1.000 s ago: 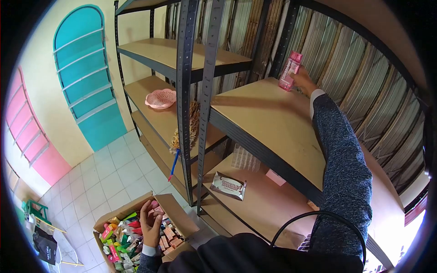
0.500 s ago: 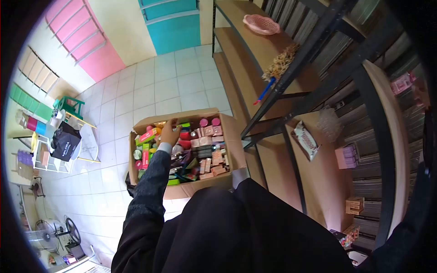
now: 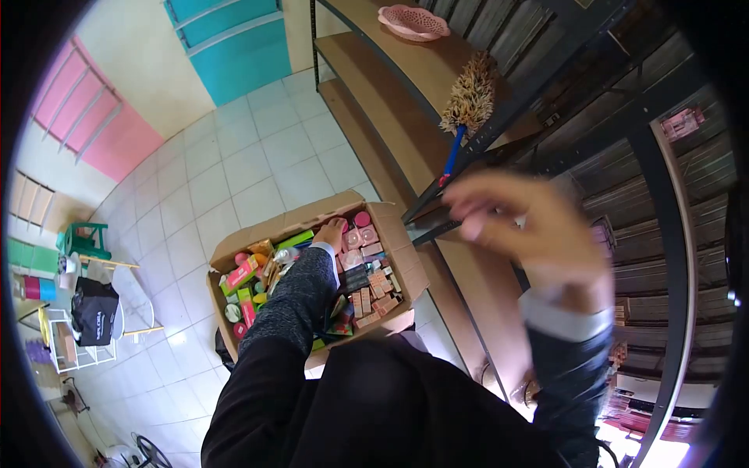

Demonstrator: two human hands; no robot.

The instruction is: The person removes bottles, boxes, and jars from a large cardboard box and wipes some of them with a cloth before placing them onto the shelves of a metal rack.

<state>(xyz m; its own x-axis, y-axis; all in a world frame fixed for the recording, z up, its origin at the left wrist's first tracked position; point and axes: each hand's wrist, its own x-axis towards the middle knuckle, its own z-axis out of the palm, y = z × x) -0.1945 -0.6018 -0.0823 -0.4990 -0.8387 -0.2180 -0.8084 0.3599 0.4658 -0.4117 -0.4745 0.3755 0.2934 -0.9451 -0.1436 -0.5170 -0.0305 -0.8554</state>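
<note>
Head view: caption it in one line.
Left hand in the filled cardboard box, blurred right hand raised near shelves.

Left arm (image 3: 290, 300) stretched forward and down, elbow slightly bent. Left hand (image 3: 332, 234) held low, back of hand turned up, fingers pointed away from body, fingertips partly hidden. Right forearm (image 3: 571, 378) raised, brought well apart from left. Right hand (image 3: 534, 230) lifted higher, smeared by motion blur, fingers loosely curved and directed toward left side, thumb set apart, grip left unclosed. Both wrists bared narrowly.
</note>
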